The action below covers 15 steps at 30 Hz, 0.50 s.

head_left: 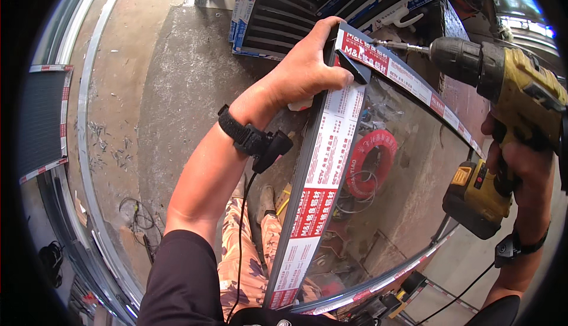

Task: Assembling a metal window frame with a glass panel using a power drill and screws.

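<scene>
Frame [325, 163]: film-wrapped, in front of the person, long side slanting down toward the legs [242, 255]. What carries its lower edge: cannot tell.

Upper-left corner: left hand [307, 68] closed around it, thumb [340, 78] at a dark corner piece [353, 68]; fingers partly hidden behind.

Right hand [523, 163] wrapped around the grip of a yellow drill [526, 83], battery [476, 202] hanging below. Bit [405, 47] points left, its tip at the top rail [417, 86] near that same corner. Contact unclear.

Risks, as I judge them: bit could skid along the narrow rail and reach the left hand, if it meets the hard face at a slant. Frame could twist under drill pressure, being gripped at one corner. Film could scuff or tear where the tip strays. Left wrist lead [242, 249] might snag on the frame's long side.

Containers: none I can make out. The frame bounds a see-through area; pane or open gap, cannot tell. Through it: red ring [384, 140], thin wire loops.

Farther out: slatted panels [284, 18] beyond the upper-left corner; floor [189, 77] with a tangled cable [139, 219].
</scene>
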Each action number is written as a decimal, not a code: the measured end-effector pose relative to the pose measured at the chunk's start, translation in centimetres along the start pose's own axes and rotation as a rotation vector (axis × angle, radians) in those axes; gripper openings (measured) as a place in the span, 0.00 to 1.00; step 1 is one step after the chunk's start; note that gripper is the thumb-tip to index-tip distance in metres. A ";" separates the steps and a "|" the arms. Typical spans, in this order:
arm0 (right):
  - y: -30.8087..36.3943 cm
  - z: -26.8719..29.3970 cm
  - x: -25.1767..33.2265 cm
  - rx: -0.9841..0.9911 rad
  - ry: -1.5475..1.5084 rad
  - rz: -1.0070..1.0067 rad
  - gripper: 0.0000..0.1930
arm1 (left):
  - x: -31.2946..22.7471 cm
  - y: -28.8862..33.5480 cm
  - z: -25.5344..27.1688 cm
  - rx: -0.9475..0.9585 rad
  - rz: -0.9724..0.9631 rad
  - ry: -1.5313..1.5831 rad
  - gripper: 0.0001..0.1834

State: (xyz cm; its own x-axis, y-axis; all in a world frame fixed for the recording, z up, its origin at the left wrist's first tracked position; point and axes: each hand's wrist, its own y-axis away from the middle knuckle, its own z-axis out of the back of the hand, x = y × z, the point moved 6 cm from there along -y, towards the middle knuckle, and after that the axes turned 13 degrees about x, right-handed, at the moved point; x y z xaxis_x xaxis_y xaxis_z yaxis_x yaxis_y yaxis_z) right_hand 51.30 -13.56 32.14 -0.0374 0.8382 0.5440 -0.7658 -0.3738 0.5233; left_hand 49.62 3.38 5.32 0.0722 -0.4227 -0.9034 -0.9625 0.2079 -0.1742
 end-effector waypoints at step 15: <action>-1.9 -0.8 -0.8 -0.013 0.082 0.093 0.34 | 0.5 0.6 0.4 -0.050 -0.128 0.009 0.48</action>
State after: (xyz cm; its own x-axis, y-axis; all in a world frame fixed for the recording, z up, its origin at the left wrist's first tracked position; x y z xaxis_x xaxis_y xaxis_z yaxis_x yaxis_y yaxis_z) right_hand 52.28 -13.24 30.18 -0.1612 0.8299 0.5341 -0.7648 -0.4471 0.4639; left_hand 49.19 3.61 4.57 0.1934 -0.4514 -0.8711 -0.9574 0.1072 -0.2681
